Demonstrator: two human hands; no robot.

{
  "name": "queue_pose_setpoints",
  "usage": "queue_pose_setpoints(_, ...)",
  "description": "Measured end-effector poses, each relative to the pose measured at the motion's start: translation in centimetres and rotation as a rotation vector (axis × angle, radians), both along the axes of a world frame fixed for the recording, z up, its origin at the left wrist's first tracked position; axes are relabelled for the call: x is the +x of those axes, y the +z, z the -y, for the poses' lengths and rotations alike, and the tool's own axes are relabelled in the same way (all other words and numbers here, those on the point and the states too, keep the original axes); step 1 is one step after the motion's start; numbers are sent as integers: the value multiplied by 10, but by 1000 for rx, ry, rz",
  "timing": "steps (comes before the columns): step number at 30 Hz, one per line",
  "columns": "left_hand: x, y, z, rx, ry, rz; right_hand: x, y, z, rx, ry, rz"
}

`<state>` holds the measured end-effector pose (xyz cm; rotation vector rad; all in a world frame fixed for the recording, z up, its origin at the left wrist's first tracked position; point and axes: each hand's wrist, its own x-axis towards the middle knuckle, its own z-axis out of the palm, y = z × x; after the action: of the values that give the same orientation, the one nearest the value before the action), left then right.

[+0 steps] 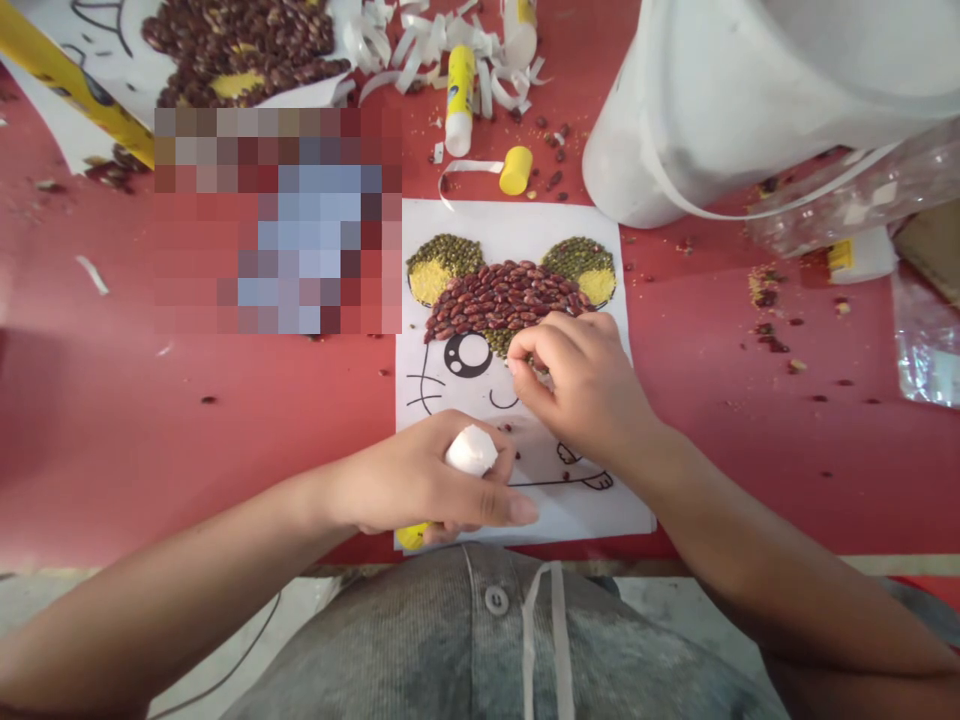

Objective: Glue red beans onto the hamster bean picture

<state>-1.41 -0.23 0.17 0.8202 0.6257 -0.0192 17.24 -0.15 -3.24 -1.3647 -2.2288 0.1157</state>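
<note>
Right hand (581,385) pinched, left hand (416,480) curled

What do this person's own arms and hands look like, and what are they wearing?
Both forearms are bare, and no sleeve, glove, watch or ring shows on the left hand or right hand. Below them is a grey ribbed top with a round button and white drawcord.

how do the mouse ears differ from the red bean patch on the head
The ears are filled with green mung beans and yellow grains, while the head patch is dark red beans alone. The ears are round; the head patch is a wide dome. Each ear is smaller than the head patch, whose beans are larger than the ears' grains. Both are laid on the same white paper sheet, with the head patch meeting the ears.
</note>
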Motion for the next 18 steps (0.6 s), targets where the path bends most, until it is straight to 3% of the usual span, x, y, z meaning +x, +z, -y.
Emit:
queue_pose_setpoints(10, 0, 0, 0, 2, 3, -3, -13, -9, 1, 80, -101, 99)
queue_pose_setpoints(18, 0, 2, -1, 8, 12, -9, -10, -5, 0, -5, -135, -16)
